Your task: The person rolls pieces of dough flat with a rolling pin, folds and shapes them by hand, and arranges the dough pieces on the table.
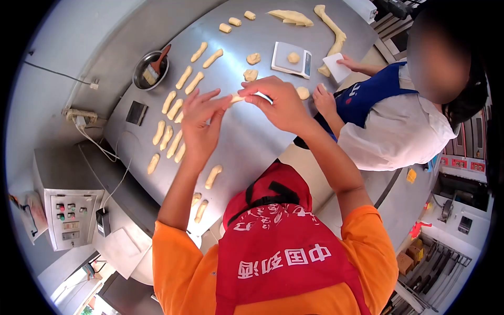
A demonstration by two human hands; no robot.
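Dough pinched between both half-open hands.

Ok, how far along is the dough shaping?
Already shaped, by the look of it: the long strips laid in rows on the table. In hand: one small piece between the left hand and right hand. Probably left: the lumps beside the scale, the ball on it, and the uncut roll near the co-worker.
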